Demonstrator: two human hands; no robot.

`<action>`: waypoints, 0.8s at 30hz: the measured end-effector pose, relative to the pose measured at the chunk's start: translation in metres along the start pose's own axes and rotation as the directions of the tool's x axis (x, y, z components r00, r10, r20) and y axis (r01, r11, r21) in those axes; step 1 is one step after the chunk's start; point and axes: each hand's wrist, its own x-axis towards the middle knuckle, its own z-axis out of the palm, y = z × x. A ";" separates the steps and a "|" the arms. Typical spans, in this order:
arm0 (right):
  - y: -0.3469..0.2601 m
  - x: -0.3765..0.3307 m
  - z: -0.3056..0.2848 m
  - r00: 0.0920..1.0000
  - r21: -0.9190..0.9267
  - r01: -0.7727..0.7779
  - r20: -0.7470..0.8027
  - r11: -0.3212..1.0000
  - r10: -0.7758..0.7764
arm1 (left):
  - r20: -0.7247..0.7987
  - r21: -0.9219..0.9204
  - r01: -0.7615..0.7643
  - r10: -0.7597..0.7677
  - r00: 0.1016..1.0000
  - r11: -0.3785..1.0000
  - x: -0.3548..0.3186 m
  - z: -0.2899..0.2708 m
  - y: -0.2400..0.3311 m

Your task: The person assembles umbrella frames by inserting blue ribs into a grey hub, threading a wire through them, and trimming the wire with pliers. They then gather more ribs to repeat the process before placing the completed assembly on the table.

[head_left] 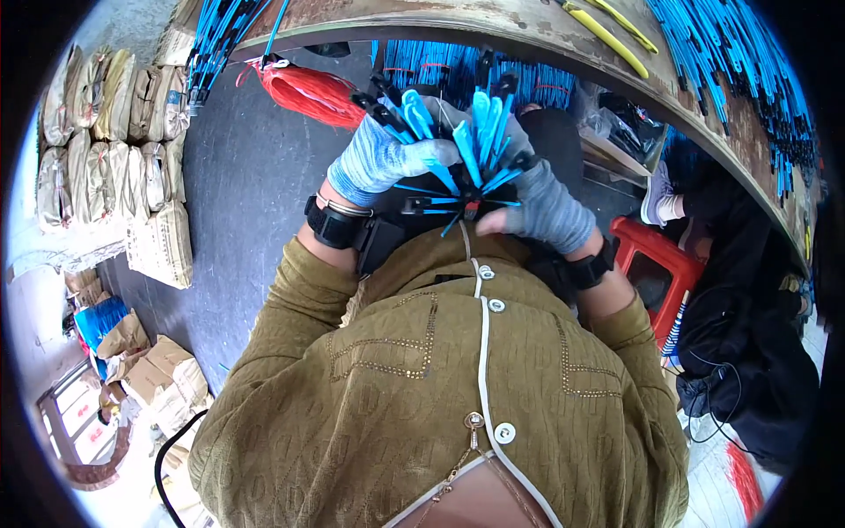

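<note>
A bundle of slim blue strips with black end pieces [465,145] fans out in front of my chest, its ends splayed in several directions. My left hand [387,163], in a grey-blue fingerless glove, is closed around strips on the bundle's left side. On the other side my right hand [546,202], gloved the same way, holds the bundle. Its bare thumb lies near a small dark piece with a red mark [472,209] at the centre of the fan. Part of the right fingers is hidden behind the strips. Both wrists wear black bands.
A curved wooden table [493,19] crosses ahead, bearing yellow-handled pliers [607,40] and blue strips [739,62]. Red strands [312,92] hang under its left part. Wrapped bundles [110,141] are stacked at left. A red stool [656,264] and another person's dark-clothed legs [739,290] are at right.
</note>
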 end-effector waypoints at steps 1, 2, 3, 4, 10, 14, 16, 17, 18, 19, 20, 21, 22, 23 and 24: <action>0.003 0.003 0.015 0.997 0.102 -0.050 -0.059 0.993 0.057 | -0.019 0.083 -0.015 0.017 1.000 0.996 0.001 0.001 -0.003; 0.003 0.005 0.021 0.987 0.206 -0.094 -0.111 0.974 0.119 | -0.036 0.166 -0.029 0.035 0.999 0.986 0.002 0.002 -0.004; 0.003 0.004 0.019 0.986 0.208 -0.098 -0.115 0.973 0.124 | -0.032 0.165 -0.025 0.031 0.999 0.986 0.000 0.002 -0.005; -0.001 0.005 0.012 0.973 0.280 -0.215 -0.019 0.936 0.229 | 0.004 0.156 0.027 -0.028 1.000 0.987 -0.002 0.005 -0.002; -0.006 0.012 0.004 0.906 0.250 -0.412 0.219 0.876 0.363 | 0.271 0.012 0.073 -0.074 0.960 0.997 -0.005 0.007 0.005; 0.005 0.010 0.015 0.942 0.515 -0.335 0.202 0.789 0.268 | 0.363 -0.085 0.122 -0.084 0.928 0.989 -0.005 0.003 0.005; 0.013 0.007 0.019 0.940 0.521 -0.340 0.179 0.783 0.289 | 0.354 -0.038 0.085 -0.066 0.933 0.996 -0.002 0.001 0.003; 0.016 0.005 0.020 0.938 0.526 -0.344 0.156 0.778 0.309 | 0.346 0.010 0.046 -0.047 0.937 0.999 0.000 0.000 0.002; 0.017 0.004 0.020 0.935 0.531 -0.348 0.132 0.773 0.330 | 0.341 0.058 0.007 -0.027 0.940 0.998 0.001 0.001 0.001; 0.015 0.004 0.020 0.935 0.531 -0.347 0.134 0.773 0.328 | 0.338 0.059 0.006 -0.026 0.941 0.998 0.000 0.002 0.001; 0.010 0.002 0.019 0.943 0.471 -0.330 0.123 0.818 0.309 | 0.312 0.050 0.047 -0.060 0.948 0.998 -0.001 0.005 0.001; 0.004 0.001 0.018 0.950 0.409 -0.311 0.114 0.858 0.290 | 0.285 0.039 0.087 -0.095 0.954 0.995 -0.003 0.008 0.001; 0.002 0.000 0.018 0.957 0.344 -0.291 0.106 0.893 0.271 | 0.259 0.027 0.127 -0.130 0.957 0.992 -0.005 0.010 0.000; 0.004 -0.001 0.017 0.956 0.344 -0.292 0.109 0.892 0.271 | 0.256 0.025 0.127 -0.129 0.958 0.992 -0.006 0.012 0.001; 0.005 -0.003 0.017 0.959 0.308 -0.282 0.125 0.909 0.255 | 0.279 0.036 0.123 -0.128 0.952 0.992 -0.006 0.018 0.010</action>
